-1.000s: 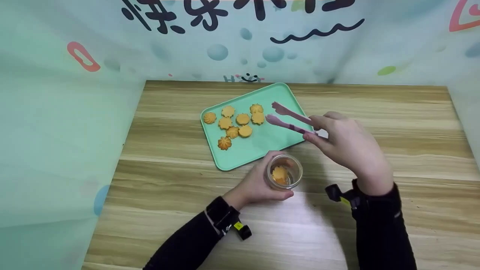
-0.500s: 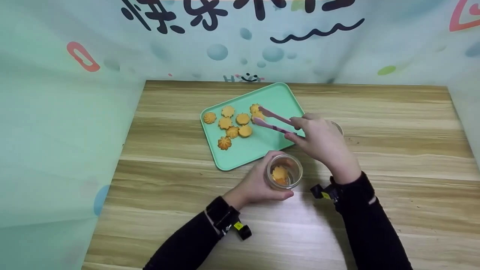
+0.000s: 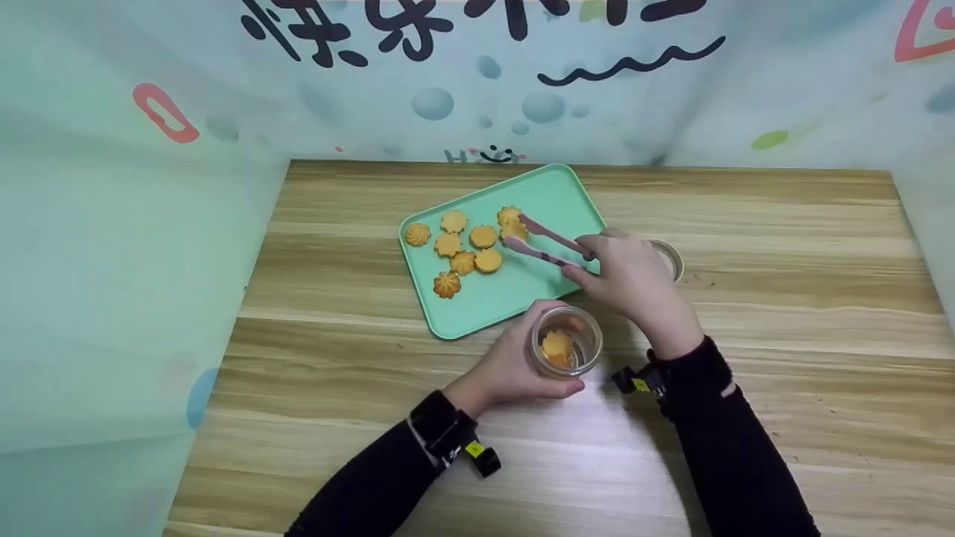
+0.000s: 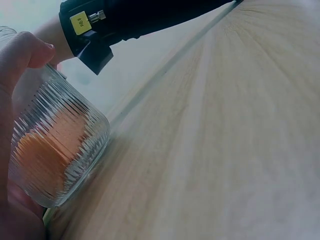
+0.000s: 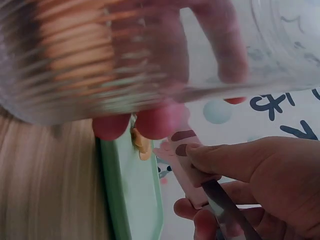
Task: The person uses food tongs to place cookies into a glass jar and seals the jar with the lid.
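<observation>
My left hand (image 3: pixel 507 369) grips a ribbed glass jar (image 4: pixel 75 135) near the front edge of the green tray. Through the ribbed glass, cookies (image 4: pixel 42 160) show low in the jar. My right hand (image 3: pixel 642 283) holds pink tongs (image 3: pixel 539 253) between thumb and fingers. The tips of the tongs are spread on either side of the lower of two touching cookies (image 3: pixel 512 231) at the right of the group. Whether the tips touch it, I cannot tell. In the right wrist view the jar (image 5: pixel 150 55) covers much of the scene, tong tips partly hidden.
Several flower-shaped cookies (image 3: pixel 448 245) lie on the left half of the green tray (image 3: pixel 533 287). A round, lid-like ring (image 3: pixel 677 261) lies right of the tray, partly behind my right hand. A printed cloth (image 3: pixel 358 112) hangs behind the wooden table (image 3: pixel 336 373).
My right hand has carried the tongs left and over the tray, to the right-hand cookies, uncovering the round ring. My left hand and the jar have stayed in place.
</observation>
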### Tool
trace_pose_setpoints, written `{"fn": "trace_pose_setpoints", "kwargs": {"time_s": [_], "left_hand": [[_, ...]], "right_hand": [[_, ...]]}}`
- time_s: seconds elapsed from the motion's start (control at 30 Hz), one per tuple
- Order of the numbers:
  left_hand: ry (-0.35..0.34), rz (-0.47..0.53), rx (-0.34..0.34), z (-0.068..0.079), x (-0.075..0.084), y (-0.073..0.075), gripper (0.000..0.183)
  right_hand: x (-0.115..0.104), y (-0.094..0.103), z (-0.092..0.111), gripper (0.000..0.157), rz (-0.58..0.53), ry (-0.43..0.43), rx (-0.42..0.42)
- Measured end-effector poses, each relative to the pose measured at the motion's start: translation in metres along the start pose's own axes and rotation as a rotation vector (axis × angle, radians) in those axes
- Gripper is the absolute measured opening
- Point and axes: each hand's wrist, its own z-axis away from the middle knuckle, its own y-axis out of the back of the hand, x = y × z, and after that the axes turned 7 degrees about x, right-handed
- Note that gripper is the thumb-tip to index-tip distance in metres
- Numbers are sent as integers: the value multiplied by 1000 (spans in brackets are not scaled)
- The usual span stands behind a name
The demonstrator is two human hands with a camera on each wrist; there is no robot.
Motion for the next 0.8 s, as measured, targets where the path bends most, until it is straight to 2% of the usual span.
{"fn": "trace_pose_setpoints", "kwargs": {"time_s": [0.8], "left_hand": [[11, 22, -2, 0, 1, 0, 91]], "right_hand": [[3, -23, -5, 37, -8, -37, 8]]}}
